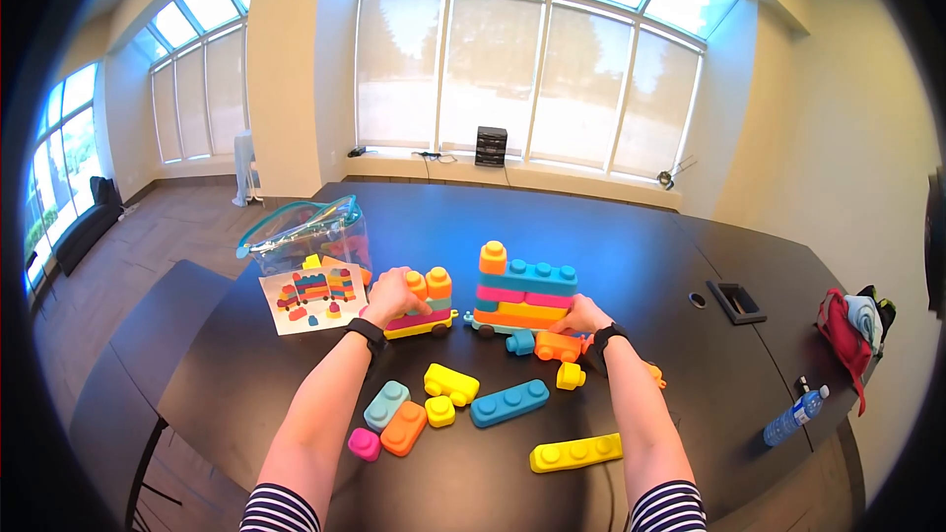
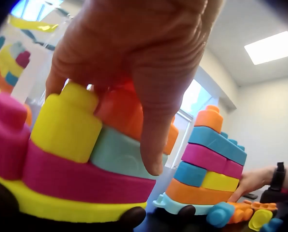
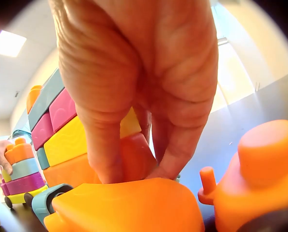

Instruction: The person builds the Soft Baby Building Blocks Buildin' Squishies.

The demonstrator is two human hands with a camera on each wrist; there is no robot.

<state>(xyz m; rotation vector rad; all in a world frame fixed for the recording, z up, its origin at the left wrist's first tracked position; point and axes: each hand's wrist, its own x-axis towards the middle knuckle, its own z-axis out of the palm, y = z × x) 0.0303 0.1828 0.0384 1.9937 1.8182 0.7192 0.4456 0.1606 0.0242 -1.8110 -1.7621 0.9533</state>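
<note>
Couplings (image 1: 454,317) faced each other, just apart, between the left hand (image 1: 391,298), fingers curled round the yellow-based wagon (image 2: 81,209), and the right hand (image 1: 585,317), pinching the teal-based wagon (image 1: 525,299) near its end.

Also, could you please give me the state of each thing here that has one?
Left hand, gripping shorter stack
Right hand, gripping taller stack
Yellow wagon, loaded
Teal wagon, loaded
Window blinds, lowered
Water bottle, capped
Picture card, propped up
Clear bag, upright
Long yellow block, loose
</note>
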